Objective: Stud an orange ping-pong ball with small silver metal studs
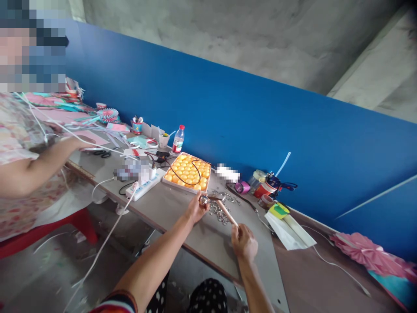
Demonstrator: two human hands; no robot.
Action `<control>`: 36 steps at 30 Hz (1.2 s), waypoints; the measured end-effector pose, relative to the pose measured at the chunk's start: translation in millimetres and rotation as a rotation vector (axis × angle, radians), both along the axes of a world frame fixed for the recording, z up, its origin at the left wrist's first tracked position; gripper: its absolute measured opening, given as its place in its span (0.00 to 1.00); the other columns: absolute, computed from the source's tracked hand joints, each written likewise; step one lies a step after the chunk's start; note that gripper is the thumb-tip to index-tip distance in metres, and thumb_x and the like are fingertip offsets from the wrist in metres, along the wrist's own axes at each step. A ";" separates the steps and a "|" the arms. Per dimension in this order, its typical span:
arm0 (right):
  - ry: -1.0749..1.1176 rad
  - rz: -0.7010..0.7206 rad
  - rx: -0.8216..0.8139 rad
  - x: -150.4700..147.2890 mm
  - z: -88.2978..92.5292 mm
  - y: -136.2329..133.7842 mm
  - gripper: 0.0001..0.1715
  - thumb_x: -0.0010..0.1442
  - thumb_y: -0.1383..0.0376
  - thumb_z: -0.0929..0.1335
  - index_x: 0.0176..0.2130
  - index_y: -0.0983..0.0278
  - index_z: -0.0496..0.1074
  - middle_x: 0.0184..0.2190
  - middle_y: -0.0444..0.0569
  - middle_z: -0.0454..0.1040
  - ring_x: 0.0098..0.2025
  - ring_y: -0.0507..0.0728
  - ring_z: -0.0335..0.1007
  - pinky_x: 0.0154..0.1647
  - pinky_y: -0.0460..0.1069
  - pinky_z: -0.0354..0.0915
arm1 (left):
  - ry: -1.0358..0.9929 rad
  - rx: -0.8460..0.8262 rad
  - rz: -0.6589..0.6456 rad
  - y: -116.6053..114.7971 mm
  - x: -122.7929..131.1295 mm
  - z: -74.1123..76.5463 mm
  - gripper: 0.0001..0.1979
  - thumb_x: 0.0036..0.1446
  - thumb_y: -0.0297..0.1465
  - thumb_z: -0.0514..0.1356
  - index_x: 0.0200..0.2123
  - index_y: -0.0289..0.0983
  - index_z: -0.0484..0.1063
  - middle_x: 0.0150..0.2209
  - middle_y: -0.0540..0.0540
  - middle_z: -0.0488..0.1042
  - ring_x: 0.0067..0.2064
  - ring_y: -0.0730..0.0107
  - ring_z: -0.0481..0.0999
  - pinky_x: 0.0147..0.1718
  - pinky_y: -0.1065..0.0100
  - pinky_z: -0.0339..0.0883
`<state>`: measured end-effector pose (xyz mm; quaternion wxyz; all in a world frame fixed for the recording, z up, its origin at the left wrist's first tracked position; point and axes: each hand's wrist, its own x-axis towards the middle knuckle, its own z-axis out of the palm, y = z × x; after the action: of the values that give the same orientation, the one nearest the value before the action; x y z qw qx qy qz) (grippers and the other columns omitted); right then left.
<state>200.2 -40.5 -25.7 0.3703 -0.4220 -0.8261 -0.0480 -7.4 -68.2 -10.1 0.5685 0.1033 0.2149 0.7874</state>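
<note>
My left hand is closed around a small shiny, silvery round piece, held just above the table. Its exact kind is too small to tell. My right hand grips the pale wooden handle of a small hammer. The hammer's thin dark head is close beside the shiny piece; whether they touch I cannot tell. Under and behind the hammer, many small shiny metal parts lie scattered on the grey table. Just beyond my left hand sits a shallow white tray filled with orange balls, a black cable lying across them.
A white power strip and a bottle with a red cap stand to the left. Rightward are a purple roll, cups, and white paper. A co-worker's arm rests at the far left. A blue partition runs behind.
</note>
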 end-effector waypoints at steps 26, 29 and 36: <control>-0.075 0.004 -0.041 -1.7 3.2 -2.1 0.21 0.60 0.55 0.59 0.21 0.63 0.64 0.19 0.45 0.67 0.24 0.52 0.62 0.28 0.45 0.51 | 0.034 -0.008 -0.016 -0.1 -0.8 -5.2 0.21 0.52 0.51 0.56 0.28 0.36 0.62 0.17 0.53 0.65 0.14 0.78 0.61 0.15 0.74 0.51; -0.013 -0.030 0.005 -0.7 3.2 -1.7 0.22 0.60 0.55 0.57 0.21 0.63 0.64 0.18 0.45 0.67 0.24 0.52 0.62 0.27 0.46 0.50 | 0.028 -0.035 -0.040 0.5 -0.7 -4.8 0.22 0.52 0.51 0.55 0.28 0.36 0.62 0.17 0.53 0.65 0.14 0.78 0.61 0.15 0.74 0.51; -0.097 -0.027 -0.070 -4.8 4.9 -3.5 0.21 0.59 0.55 0.59 0.21 0.63 0.65 0.19 0.45 0.68 0.23 0.51 0.61 0.27 0.45 0.50 | 0.012 -0.063 -0.029 0.7 -0.1 -5.4 0.21 0.53 0.50 0.55 0.26 0.36 0.61 0.16 0.54 0.62 0.15 0.78 0.61 0.16 0.74 0.53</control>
<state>195.4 -44.0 -20.7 0.3141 -0.4430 -0.8385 -0.0443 -7.5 -67.5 -15.5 0.5814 0.0932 0.2413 0.7714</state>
